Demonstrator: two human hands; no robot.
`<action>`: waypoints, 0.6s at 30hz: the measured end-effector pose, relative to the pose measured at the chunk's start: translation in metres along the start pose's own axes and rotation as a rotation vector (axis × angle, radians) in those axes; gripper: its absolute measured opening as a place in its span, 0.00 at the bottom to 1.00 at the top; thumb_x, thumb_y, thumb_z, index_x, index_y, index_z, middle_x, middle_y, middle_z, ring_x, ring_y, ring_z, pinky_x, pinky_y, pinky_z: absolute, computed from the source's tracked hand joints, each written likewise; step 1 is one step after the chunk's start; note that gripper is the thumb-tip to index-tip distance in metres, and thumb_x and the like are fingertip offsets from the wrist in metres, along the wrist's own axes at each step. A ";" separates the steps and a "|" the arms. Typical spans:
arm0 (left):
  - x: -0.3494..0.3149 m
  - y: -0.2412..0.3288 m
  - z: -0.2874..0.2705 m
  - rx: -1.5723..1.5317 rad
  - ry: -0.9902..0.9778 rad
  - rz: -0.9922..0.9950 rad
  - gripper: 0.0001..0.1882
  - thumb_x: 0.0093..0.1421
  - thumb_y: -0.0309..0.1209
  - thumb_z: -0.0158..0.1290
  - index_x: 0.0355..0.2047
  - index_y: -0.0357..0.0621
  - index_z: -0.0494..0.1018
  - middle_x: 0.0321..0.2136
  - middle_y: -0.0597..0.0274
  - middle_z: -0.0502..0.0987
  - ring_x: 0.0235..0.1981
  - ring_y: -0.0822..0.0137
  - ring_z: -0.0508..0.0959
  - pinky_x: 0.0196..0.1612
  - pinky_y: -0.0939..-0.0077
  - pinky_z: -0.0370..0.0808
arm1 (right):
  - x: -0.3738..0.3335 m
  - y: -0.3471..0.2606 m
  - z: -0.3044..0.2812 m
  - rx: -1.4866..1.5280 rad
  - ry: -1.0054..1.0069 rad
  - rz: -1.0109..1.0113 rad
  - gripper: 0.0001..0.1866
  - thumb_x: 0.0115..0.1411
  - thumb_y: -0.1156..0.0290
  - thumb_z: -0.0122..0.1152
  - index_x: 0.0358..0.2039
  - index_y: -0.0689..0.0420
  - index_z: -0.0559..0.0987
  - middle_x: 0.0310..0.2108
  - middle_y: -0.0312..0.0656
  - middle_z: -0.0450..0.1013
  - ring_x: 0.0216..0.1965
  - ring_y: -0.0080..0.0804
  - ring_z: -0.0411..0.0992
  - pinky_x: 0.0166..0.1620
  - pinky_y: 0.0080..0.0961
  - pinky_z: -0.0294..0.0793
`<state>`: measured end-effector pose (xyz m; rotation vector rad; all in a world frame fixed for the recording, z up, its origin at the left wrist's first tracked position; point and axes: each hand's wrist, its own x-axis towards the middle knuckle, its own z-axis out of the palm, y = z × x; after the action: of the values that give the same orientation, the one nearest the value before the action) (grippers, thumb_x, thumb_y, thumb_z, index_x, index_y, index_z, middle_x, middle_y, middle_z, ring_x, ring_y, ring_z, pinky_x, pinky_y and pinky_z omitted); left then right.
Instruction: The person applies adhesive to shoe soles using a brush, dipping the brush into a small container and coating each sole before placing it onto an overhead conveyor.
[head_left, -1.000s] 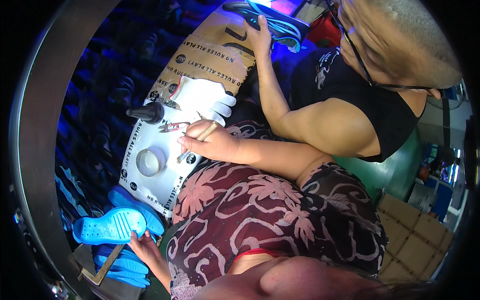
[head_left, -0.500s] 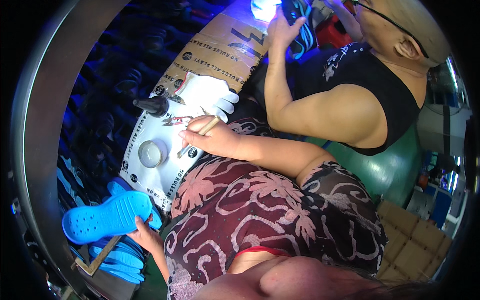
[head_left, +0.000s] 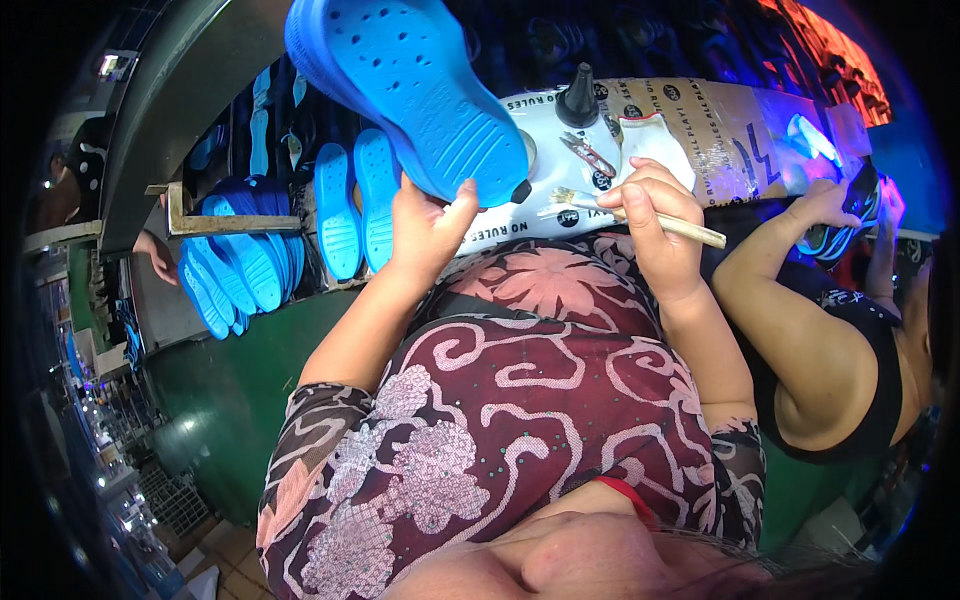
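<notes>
My left hand (head_left: 430,225) pinches the heel end of a bright blue shoe sole (head_left: 410,95), raised with its holed and ridged face showing. A small dark piece (head_left: 521,192) shows at its heel edge. Between the fingers of my right hand (head_left: 662,215) is a flat brush with a pale wooden handle (head_left: 700,235); its bristles point left, a short way from the sole. Below the brush lies a white printed sheet (head_left: 500,232). The sole hides most of a round cup (head_left: 529,150). Red-handled thread snips (head_left: 588,155) lie beyond the brush.
A black nozzle bottle (head_left: 578,100) and a white glove (head_left: 665,150) rest on the cardboard-covered surface (head_left: 715,150). More blue soles (head_left: 340,215) stand at left beside a wooden bracket (head_left: 225,225). At right, a co-worker (head_left: 830,330) holds a dark shoe (head_left: 845,215).
The view has swung left. My left hand has lifted the blue sole up and forward, nearer to the brush. My right hand still holds the brush, which has moved away from the cup.
</notes>
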<state>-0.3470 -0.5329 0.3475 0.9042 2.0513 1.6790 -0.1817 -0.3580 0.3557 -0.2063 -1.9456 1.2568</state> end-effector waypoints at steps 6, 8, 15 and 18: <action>0.000 0.000 -0.003 0.021 -0.029 0.092 0.22 0.52 0.23 0.50 0.48 0.31 0.59 0.38 0.51 0.73 0.35 0.67 0.76 0.38 0.74 0.74 | 0.013 -0.003 0.024 -0.190 -0.158 -0.189 0.11 0.57 0.71 0.51 0.19 0.58 0.77 0.16 0.38 0.69 0.22 0.32 0.67 0.45 0.33 0.64; 0.000 0.002 -0.004 -0.001 -0.055 0.075 0.25 0.51 0.22 0.51 0.49 0.30 0.59 0.38 0.50 0.74 0.37 0.66 0.76 0.41 0.74 0.72 | 0.013 0.000 0.030 -0.238 -0.175 -0.222 0.10 0.55 0.72 0.53 0.19 0.58 0.77 0.15 0.38 0.68 0.22 0.34 0.67 0.42 0.32 0.64; -0.002 -0.001 -0.006 -0.014 -0.042 0.102 0.21 0.53 0.21 0.50 0.48 0.31 0.60 0.42 0.51 0.71 0.42 0.65 0.73 0.47 0.71 0.69 | 0.007 0.005 0.023 -0.200 -0.036 -0.134 0.10 0.53 0.70 0.58 0.17 0.58 0.77 0.14 0.39 0.67 0.19 0.35 0.65 0.33 0.28 0.64; -0.003 -0.004 -0.005 -0.015 -0.054 0.084 0.22 0.53 0.21 0.50 0.48 0.32 0.60 0.42 0.51 0.71 0.42 0.65 0.73 0.47 0.71 0.69 | 0.012 0.000 0.028 -0.160 -0.108 -0.166 0.10 0.52 0.70 0.58 0.17 0.58 0.76 0.14 0.39 0.67 0.19 0.34 0.65 0.33 0.28 0.63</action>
<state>-0.3488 -0.5394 0.3448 1.0330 1.9884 1.6913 -0.2090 -0.3710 0.3564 -0.0566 -2.1107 1.0243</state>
